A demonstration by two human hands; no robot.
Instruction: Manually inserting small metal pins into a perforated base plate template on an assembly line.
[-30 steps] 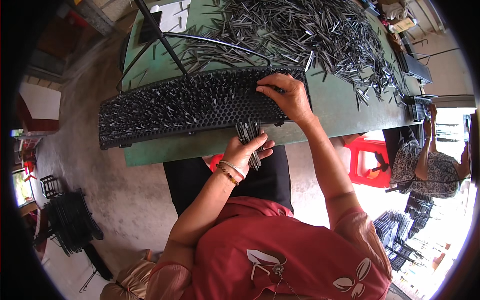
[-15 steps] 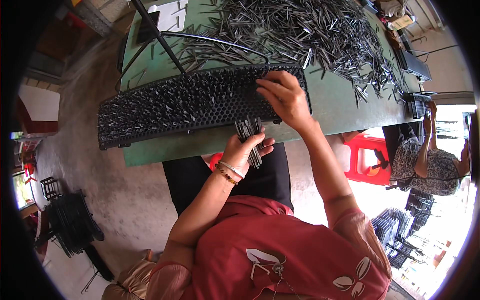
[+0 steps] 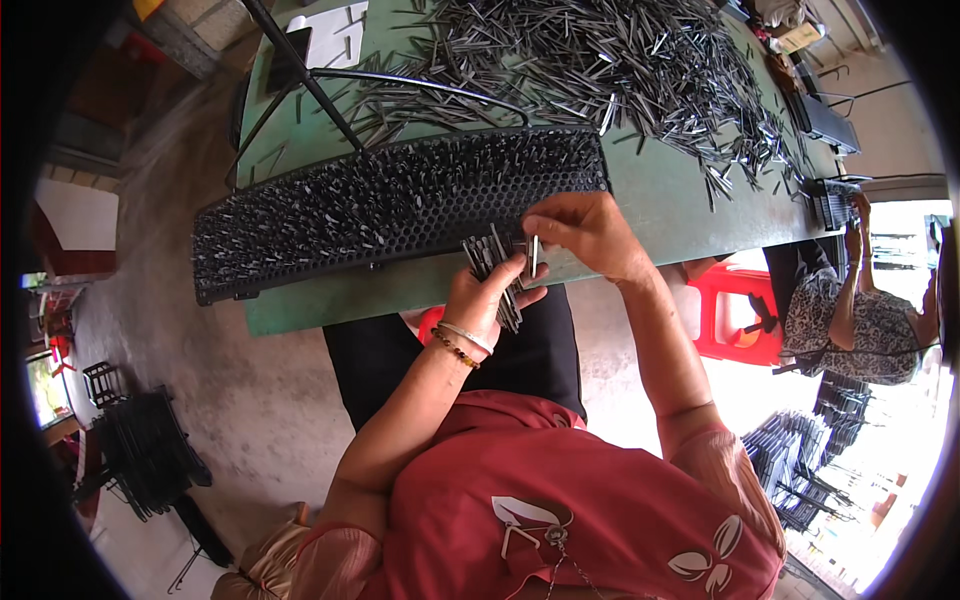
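Note:
A bundle of thin dark strips point(image 3: 489, 258) stands in my left hand point(image 3: 478, 302), fingers wrapped round it, just off the near table edge. My right hand point(image 3: 585, 236) pinches a single narrow strip point(image 3: 533, 254) beside that bundle. Beyond both hands lies a long black panel full of round holes point(image 3: 420, 218), on a frame of black rods point(image 3: 318, 75). Many strips poke out of its left and far parts. Open holes show in the part nearest my hands.
A large heap of loose dark strips point(image 3: 640, 70) covers the far part of the green table point(image 3: 680, 205). At the far left are a white sheet point(image 3: 335, 38) and a dark flat object point(image 3: 285, 68). A red stool point(image 3: 735, 315) and another person point(image 3: 850, 310) are at the right.
My right hand has come back from over the panel's right end toward the bundle, and a strip now shows between its fingers. The left hand has hardly moved.

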